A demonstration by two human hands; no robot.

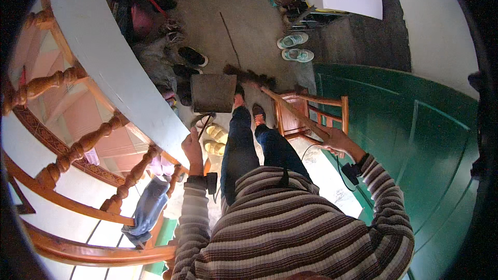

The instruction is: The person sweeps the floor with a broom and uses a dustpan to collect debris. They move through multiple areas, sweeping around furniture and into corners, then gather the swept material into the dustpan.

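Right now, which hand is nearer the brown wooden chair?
Right. The right hand, on a wooden broom handle, is near the chair; the left hand is beyond both trousered legs.

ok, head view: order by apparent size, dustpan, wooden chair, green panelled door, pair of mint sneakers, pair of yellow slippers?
1. Green panelled door
2. Wooden chair
3. Dustpan
Smallest: mint sneakers and yellow slippers, too alike to rank.

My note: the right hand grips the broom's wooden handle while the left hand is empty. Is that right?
Not quite: the left hand isn't empty; the head view shows it holding the dustpan by its thin handle. The right hand does grip the broom's wooden handle.
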